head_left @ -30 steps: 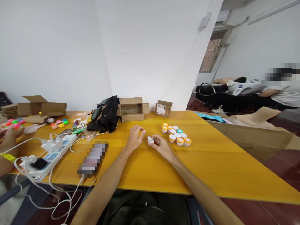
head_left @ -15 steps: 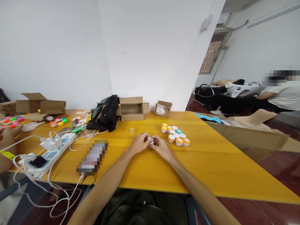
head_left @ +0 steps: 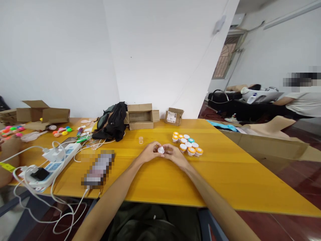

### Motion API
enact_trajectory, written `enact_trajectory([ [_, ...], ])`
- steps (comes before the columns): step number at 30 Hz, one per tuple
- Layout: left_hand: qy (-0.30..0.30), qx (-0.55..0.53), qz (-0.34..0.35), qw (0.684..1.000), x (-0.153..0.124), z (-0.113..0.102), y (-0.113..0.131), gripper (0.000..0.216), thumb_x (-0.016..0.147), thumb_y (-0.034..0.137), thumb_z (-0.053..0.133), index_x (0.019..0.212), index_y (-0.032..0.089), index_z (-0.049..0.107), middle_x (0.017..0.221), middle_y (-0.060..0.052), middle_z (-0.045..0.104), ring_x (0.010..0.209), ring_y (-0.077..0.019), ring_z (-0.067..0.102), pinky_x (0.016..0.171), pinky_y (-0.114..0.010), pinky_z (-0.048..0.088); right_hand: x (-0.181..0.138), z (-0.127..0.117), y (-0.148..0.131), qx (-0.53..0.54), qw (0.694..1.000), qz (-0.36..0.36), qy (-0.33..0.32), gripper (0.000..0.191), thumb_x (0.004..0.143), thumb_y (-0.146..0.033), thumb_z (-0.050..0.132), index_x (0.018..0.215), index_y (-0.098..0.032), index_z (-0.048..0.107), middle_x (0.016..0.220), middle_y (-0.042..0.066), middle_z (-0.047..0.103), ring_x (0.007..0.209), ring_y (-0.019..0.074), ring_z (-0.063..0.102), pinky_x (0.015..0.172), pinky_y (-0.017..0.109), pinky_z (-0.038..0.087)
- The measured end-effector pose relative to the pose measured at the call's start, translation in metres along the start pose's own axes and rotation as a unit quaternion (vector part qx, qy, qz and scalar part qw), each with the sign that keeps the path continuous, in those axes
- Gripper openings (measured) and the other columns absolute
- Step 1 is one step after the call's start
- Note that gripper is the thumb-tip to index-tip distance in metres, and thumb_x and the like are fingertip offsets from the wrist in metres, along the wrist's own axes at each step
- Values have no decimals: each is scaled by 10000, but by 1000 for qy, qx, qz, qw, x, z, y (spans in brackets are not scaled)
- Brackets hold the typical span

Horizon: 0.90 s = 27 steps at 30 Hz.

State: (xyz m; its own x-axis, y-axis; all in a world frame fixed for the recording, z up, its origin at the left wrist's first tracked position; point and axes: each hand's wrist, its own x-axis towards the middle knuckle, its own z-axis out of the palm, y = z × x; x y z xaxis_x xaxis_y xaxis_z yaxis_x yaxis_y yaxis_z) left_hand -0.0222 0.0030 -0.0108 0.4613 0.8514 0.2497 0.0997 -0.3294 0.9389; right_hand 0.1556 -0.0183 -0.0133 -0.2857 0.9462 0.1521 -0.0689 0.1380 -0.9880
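Observation:
My left hand (head_left: 150,153) and my right hand (head_left: 176,155) meet over the middle of the table, both closed by the fingertips on a small white jar lid (head_left: 161,150). Its hollow side seems to face up, and the fingers cover part of its rim. Beyond my left hand a small clear jar (head_left: 140,140) stands without a lid. Just past my right hand is a cluster of several small jars, among them a white-lidded jar (head_left: 183,147), an orange-lidded jar (head_left: 199,151) and a teal-lidded jar (head_left: 191,140).
A phone (head_left: 98,168), a power strip (head_left: 59,165) and tangled white cables lie to the left. Along the wall are a black bag (head_left: 112,122), an open cardboard box (head_left: 140,125) and a smaller box (head_left: 174,116). Another person's arm (head_left: 8,157) rests at the far left.
The white lid has been turned between my fingers, so more of its round face shows. My hands have spread slightly apart around it. The jars have stayed in place.

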Motion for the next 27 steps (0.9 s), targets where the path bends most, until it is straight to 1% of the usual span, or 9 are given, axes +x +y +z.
enact_trajectory([
  [2, 12, 14, 1, 1000, 1, -1, -1, 336, 631, 248, 824, 855, 175, 584, 768, 41, 561, 670, -105, 511, 654, -237, 426, 0, -2, 0, -12, 1000, -9, -7, 353, 574, -278, 809, 892, -235, 663, 957, 37, 753, 986, 244, 708, 959, 418, 534],
  [4, 31, 63, 18, 997, 0, -2, -1, 278, 646, 196, 782, 842, 179, 587, 791, 38, 553, 670, -105, 501, 646, -235, 421, 1, -3, 1, -40, 999, -26, 9, 294, 623, -311, 783, 883, -235, 669, 963, 47, 754, 987, 240, 705, 952, 410, 539],
  [8, 51, 180, 84, 979, -4, -1, 6, 170, 716, 120, 646, 856, 198, 589, 819, 20, 549, 719, -133, 504, 705, -259, 438, 0, -1, 3, -114, 991, -54, 45, 225, 733, -398, 707, 877, -228, 675, 890, 42, 748, 872, 218, 702, 854, 382, 564],
  [10, 55, 218, 108, 968, -6, -1, 11, 183, 723, 99, 609, 871, 205, 590, 837, 8, 549, 758, -151, 516, 749, -276, 451, -1, 2, 3, -130, 989, -61, 38, 237, 748, -423, 687, 871, -222, 673, 870, 39, 744, 839, 212, 693, 819, 367, 561],
  [12, 47, 242, 118, 962, -8, -1, 14, 199, 722, 83, 589, 878, 208, 594, 858, -4, 543, 786, -162, 526, 772, -284, 459, -3, 4, 2, -131, 989, -64, 27, 252, 747, -440, 676, 863, -217, 666, 872, 41, 743, 822, 212, 688, 776, 355, 555],
  [14, 28, 258, 117, 959, -9, 0, 17, 185, 738, 87, 579, 872, 211, 602, 868, -11, 536, 799, -166, 532, 782, -286, 463, -4, 6, 0, -136, 988, -66, 23, 239, 748, -432, 663, 849, -215, 659, 850, 36, 740, 795, 210, 681, 747, 346, 546],
  [18, 3, 272, 105, 957, -11, 2, 20, 105, 764, 142, 614, 841, 215, 610, 847, -8, 527, 788, -167, 529, 780, -287, 462, -5, 9, -4, -176, 981, -68, 40, 151, 752, -361, 617, 777, -216, 654, 744, 7, 714, 711, 194, 650, 694, 318, 518],
  [23, 4, 271, 95, 958, -12, 2, 22, 106, 742, 171, 661, 837, 204, 628, 830, 0, 552, 757, -160, 533, 751, -278, 461, -7, 12, -6, -249, 964, -78, 58, 77, 729, -288, 589, 734, -238, 646, 668, -20, 681, 630, 177, 597, 620, 284, 464],
  [27, -5, 262, 77, 962, -10, 2, 21, 115, 764, 211, 677, 878, 196, 675, 813, 1, 612, 745, -160, 554, 748, -276, 464, -6, 11, -5, -256, 962, -76, 61, 83, 693, -254, 557, 709, -237, 637, 663, -22, 674, 633, 179, 597, 621, 279, 460],
])
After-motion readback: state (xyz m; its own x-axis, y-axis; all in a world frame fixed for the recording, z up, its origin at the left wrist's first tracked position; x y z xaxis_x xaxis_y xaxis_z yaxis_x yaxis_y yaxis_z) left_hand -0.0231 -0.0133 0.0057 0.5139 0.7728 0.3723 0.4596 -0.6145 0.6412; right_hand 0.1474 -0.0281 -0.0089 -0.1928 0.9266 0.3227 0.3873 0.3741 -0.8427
